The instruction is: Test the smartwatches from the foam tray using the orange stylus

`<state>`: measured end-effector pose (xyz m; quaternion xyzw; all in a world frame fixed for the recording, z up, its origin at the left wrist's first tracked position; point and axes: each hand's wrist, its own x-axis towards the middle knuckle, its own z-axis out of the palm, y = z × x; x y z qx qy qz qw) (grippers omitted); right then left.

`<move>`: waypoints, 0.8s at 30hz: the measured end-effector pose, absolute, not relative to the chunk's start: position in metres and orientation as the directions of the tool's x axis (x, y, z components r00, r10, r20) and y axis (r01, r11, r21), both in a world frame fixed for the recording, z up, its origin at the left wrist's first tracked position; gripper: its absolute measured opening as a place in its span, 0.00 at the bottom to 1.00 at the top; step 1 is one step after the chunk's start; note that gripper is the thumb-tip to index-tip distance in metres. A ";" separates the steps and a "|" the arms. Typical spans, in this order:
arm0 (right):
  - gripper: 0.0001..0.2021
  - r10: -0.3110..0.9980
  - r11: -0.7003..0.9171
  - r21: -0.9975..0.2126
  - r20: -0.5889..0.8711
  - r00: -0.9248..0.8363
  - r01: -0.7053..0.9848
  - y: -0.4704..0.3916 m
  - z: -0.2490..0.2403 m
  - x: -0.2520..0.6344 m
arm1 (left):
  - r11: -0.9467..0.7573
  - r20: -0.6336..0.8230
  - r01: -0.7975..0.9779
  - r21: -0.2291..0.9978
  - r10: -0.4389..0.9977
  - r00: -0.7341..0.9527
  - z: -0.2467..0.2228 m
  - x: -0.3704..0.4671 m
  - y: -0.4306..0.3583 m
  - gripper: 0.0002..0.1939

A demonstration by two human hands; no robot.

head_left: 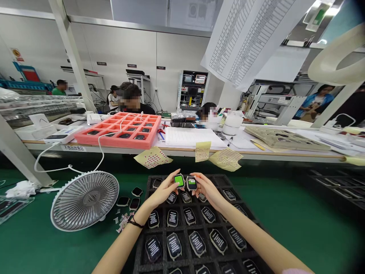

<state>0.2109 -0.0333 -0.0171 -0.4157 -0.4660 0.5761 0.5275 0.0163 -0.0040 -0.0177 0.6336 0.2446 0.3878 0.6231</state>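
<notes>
My left hand [168,187] holds a watch with a bright green screen [179,180], its thumb on the glass. Close beside it, my right hand [203,186] grips a second watch [192,183] by its right edge; that screen is partly green with a dark area. Both watches are held above the far part of a black foam tray [167,245]. Rows of watches, such as one with white text on its dark screen [197,243], lie in the tray's compartments. My hands and forearms hide some compartments.
A white fan [85,201] stands left, near three loose watches [123,201] and small scraps [122,222]. A pink foam tray [122,131] sits on the shelf ahead. Papers [194,137] hang and lie about; people sit beyond. Another black tray [336,186] is at right.
</notes>
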 end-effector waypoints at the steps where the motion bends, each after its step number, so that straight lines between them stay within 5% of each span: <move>1: 0.17 0.995 -0.007 -0.974 0.015 -0.096 -0.225 -0.033 -0.017 0.211 | -0.114 0.194 -0.173 0.978 0.792 0.579 -0.018 0.016 -0.004 0.29; 8: 0.17 0.996 -0.016 -0.972 0.005 -0.090 -0.234 -0.033 -0.017 0.212 | -0.092 0.173 -0.167 0.982 0.797 0.579 -0.019 0.016 -0.003 0.28; 11: 0.16 0.996 -0.017 -0.977 0.003 -0.094 -0.211 -0.034 -0.017 0.211 | -0.185 0.239 -0.152 0.971 0.752 0.615 -0.024 0.016 -0.002 0.38; 14: 0.16 0.994 -0.009 -0.985 0.010 -0.107 -0.175 -0.036 -0.017 0.210 | -0.356 0.315 -0.051 0.933 0.741 0.593 -0.026 0.016 -0.003 0.33; 19: 0.16 0.994 0.015 -0.995 0.025 -0.104 -0.098 -0.034 -0.022 0.204 | -0.720 0.498 0.265 0.642 0.654 0.570 -0.020 0.019 -0.010 0.24; 24: 0.19 0.991 0.073 -0.997 0.073 -0.111 0.000 -0.034 -0.033 0.198 | -0.803 0.546 0.430 0.413 0.596 0.588 -0.025 0.022 -0.011 0.26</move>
